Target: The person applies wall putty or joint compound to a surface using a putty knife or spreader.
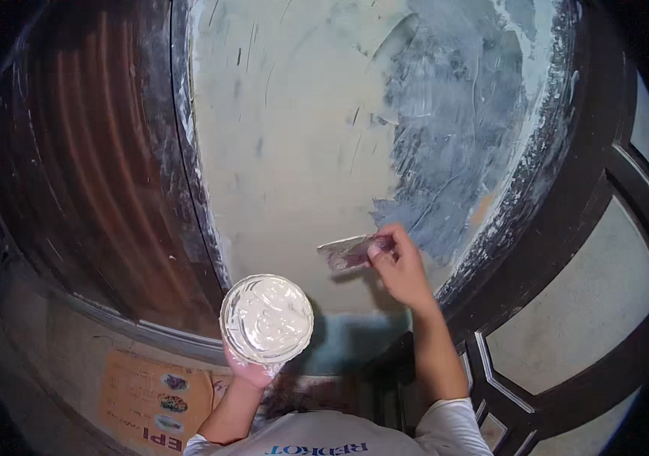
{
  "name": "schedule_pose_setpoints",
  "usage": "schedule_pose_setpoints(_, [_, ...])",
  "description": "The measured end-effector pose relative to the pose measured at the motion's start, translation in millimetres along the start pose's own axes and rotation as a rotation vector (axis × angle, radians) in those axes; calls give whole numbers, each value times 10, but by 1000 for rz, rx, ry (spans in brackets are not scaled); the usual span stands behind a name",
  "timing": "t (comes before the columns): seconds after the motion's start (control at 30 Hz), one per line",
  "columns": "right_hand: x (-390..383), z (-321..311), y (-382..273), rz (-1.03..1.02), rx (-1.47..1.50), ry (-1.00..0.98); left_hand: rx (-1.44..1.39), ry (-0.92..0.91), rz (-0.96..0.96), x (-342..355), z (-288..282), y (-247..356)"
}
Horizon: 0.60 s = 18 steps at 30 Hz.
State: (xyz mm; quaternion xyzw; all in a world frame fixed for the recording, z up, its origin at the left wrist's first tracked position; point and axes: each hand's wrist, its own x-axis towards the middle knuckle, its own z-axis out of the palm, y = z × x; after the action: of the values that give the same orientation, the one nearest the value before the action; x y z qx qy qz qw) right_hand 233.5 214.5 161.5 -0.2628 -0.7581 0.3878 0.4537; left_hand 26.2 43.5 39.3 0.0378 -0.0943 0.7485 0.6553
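My left hand (252, 368) holds up a round container (267, 318) filled with glossy white paste, low in the middle of the view. My right hand (400, 270), thumb and fingers closed on a flat metal scraper (343, 251), is above and to the right of the container. The scraper's blade is in front of a panel (294, 129) coated pale cream on the left and mottled grey on the right; whether it touches the surface I cannot tell.
A glossy brown wooden panel (85, 167) borders the left side. Dark framing with grey insets (575, 296) stands on the right. A printed orange cardboard sheet (134, 387) is at the lower left.
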Motion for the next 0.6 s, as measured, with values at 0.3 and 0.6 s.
schedule_pose_setpoints(0.3, [1304, -1104, -1312, -457, -699, 318, 123, 71, 76, 31, -76, 8])
schedule_pose_setpoints(0.6, [2215, -1797, -1969, -594, -1075, 435, 102, 42, 26, 50, -251, 88])
